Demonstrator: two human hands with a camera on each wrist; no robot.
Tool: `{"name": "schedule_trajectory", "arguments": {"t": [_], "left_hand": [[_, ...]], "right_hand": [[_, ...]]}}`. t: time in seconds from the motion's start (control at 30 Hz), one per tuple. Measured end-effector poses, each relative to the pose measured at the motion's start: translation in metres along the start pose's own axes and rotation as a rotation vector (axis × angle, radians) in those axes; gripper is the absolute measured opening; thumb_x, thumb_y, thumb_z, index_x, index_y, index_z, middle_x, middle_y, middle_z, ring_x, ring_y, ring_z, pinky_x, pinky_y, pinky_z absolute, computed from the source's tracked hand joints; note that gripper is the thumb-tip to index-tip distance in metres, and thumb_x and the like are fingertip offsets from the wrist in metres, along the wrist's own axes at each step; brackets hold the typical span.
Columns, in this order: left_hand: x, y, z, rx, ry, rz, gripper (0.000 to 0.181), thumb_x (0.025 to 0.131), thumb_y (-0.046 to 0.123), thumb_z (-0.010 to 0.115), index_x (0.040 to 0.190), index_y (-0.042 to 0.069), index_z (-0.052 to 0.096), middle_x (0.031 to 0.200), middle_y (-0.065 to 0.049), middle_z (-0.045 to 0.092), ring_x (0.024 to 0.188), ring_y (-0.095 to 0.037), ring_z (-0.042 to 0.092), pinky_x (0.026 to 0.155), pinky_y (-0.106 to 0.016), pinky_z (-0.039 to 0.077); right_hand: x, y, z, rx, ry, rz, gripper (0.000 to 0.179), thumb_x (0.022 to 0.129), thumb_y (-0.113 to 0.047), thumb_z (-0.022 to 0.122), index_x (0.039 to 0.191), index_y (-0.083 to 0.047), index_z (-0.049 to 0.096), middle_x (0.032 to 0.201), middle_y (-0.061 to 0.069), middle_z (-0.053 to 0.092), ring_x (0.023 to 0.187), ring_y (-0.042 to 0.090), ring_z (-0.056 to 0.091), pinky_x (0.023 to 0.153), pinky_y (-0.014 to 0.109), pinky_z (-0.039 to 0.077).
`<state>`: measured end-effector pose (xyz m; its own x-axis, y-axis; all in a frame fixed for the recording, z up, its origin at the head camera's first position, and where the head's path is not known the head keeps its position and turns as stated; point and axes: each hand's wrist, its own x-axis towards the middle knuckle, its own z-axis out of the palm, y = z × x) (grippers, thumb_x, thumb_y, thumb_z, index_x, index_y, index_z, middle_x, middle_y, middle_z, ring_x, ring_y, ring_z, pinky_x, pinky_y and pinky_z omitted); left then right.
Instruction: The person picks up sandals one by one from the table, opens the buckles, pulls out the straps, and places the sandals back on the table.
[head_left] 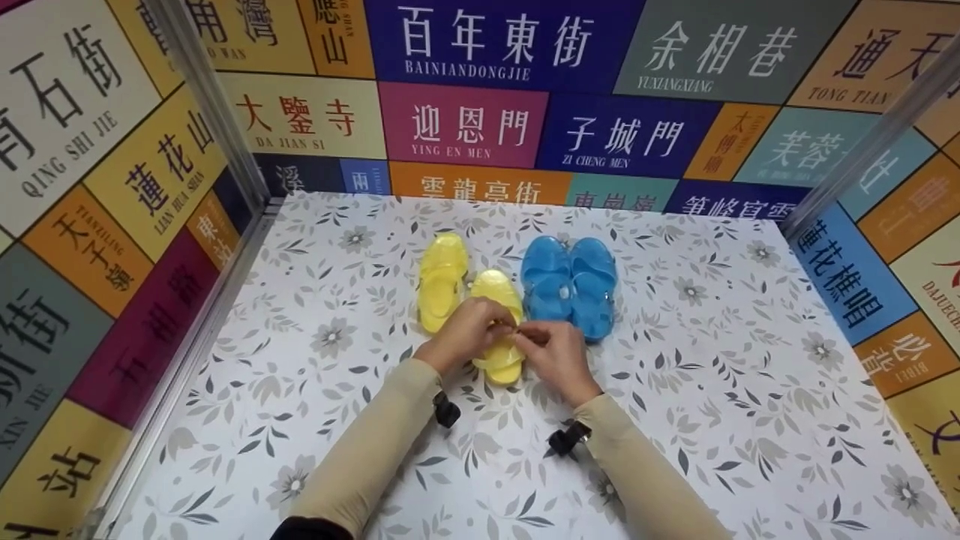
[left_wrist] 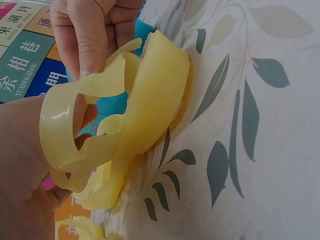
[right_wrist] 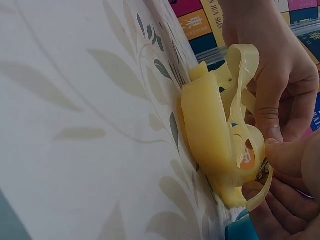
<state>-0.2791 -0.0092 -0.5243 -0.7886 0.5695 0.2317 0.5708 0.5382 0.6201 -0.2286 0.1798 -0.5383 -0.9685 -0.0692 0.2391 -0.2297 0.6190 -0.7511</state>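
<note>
Partly hidden, a yellow sandal [head_left: 493, 289], strap [right_wrist: 261, 194] pinched in the right grip [head_left: 561, 352], hold of left grip [head_left: 469, 330] unclear

Yellow sandals [head_left: 495, 288] and blue sandals [head_left: 547, 259] contrast with a grey-floral white tabletop [head_left: 750, 405].

Tabletop [head_left: 697, 420], white ground, grey leaf-and-flower print; bearing four sandals, toes toward the back: outer yellow sandal [head_left: 440, 296], leftmost; inner yellow sandal [head_left: 496, 354], second along, set nearer the front; left blue sandal [head_left: 546, 262] and right blue sandal [head_left: 594, 262], side by side, rightmost
</note>
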Motion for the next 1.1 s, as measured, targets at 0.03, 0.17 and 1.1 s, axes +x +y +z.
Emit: {"name": "schedule_trajectory", "arguments": {"t": [0.03, 0.17, 1.1], "left_hand": [[-0.0003, 0.0004, -0.0001, 0.002, 0.001, -0.009, 0.009, 0.095, 0.007, 0.076, 0.101, 0.009, 0.082, 0.098, -0.003, 0.079, 0.094, -0.018, 0.07, 0.091, -0.031, 0.057], [-0.0012, 0.0006, -0.0006, -0.002, 0.009, -0.03, 0.009, 0.095, 0.006, 0.075, 0.101, 0.009, 0.082, 0.098, -0.003, 0.078, 0.093, -0.018, 0.069, 0.09, -0.032, 0.057], [0.003, 0.0018, -0.0001, 0.008, -0.012, 0.01, 0.011, 0.093, 0.003, 0.076, 0.098, 0.011, 0.083, 0.096, -0.002, 0.08, 0.09, -0.016, 0.072, 0.086, -0.029, 0.058]], "right_hand": [[-0.0003, -0.0003, -0.0001, 0.001, 0.003, -0.002, 0.018, 0.092, -0.023, 0.083, 0.106, -0.011, 0.084, 0.097, 0.001, 0.081, 0.088, 0.016, 0.076, 0.08, 0.039, 0.063], [-0.0004, -0.0004, 0.0, 0.006, 0.013, -0.017, 0.018, 0.091, -0.02, 0.084, 0.105, -0.01, 0.084, 0.097, 0.003, 0.081, 0.088, 0.017, 0.077, 0.079, 0.04, 0.063], [-0.0024, 0.0008, 0.0025, 0.016, 0.052, -0.038, 0.016, 0.09, -0.019, 0.084, 0.106, -0.013, 0.084, 0.095, -0.001, 0.081, 0.085, 0.012, 0.076, 0.075, 0.036, 0.063]]}}
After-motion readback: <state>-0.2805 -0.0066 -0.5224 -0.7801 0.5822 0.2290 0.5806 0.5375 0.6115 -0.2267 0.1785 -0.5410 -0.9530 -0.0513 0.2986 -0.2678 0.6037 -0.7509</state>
